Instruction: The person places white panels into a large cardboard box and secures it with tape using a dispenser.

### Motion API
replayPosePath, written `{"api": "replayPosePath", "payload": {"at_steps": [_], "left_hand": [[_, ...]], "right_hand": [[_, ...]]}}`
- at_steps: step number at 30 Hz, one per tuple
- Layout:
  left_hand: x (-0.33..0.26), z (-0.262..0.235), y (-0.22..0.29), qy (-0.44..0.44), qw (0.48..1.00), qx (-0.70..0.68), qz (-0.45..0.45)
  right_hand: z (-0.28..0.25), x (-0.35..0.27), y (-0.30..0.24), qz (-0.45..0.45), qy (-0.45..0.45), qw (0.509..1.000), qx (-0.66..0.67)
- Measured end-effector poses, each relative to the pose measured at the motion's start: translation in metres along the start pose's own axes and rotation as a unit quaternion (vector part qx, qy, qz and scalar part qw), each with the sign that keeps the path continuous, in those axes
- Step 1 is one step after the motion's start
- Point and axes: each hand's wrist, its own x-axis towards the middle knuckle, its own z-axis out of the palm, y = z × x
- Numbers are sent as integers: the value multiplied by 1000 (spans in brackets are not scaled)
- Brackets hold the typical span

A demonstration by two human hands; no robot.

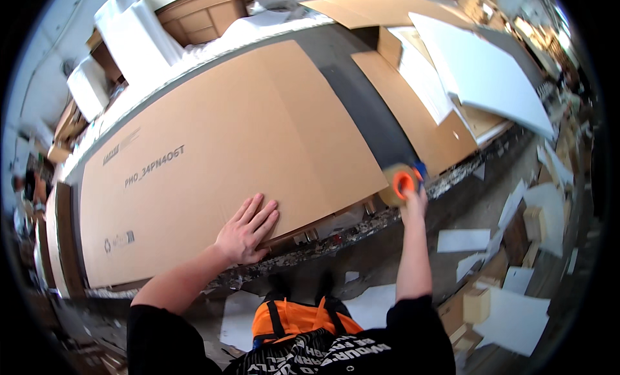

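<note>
A large flat brown cardboard box point(213, 130) with dark print lies across the dark work surface in front of me. My left hand point(248, 233) rests flat on its near edge, fingers spread. At the box's near right corner, my right hand point(414, 204) grips a tape dispenser point(405, 181) with an orange hub, a roll of tape and a blue part. The dispenser is slightly blurred. Whether its tape touches the cardboard I cannot tell.
To the right, an open cardboard box point(413, 110) holds white sheets, with a white panel point(484, 71) leaning over it. White foam-like blocks point(139, 42) stand at the back left. White scraps point(464, 240) and cardboard pieces litter the floor at right. A person point(32, 184) is at far left.
</note>
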Motion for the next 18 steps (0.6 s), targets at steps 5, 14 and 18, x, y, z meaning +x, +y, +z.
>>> {"api": "replayPosePath", "payload": {"at_steps": [5,14,18], "left_hand": [[-12,9,-3,41,999,-8,26],[-21,34,-4,117,993,11,24],[-19,39,-4,133,990,-2,35]], "right_hand": [[34,-123,-113,-57,-80,992,-78],[322,-161,-125,-180,-330,493,-785],[317,-152,-107,-61,-418,390,-818]]}}
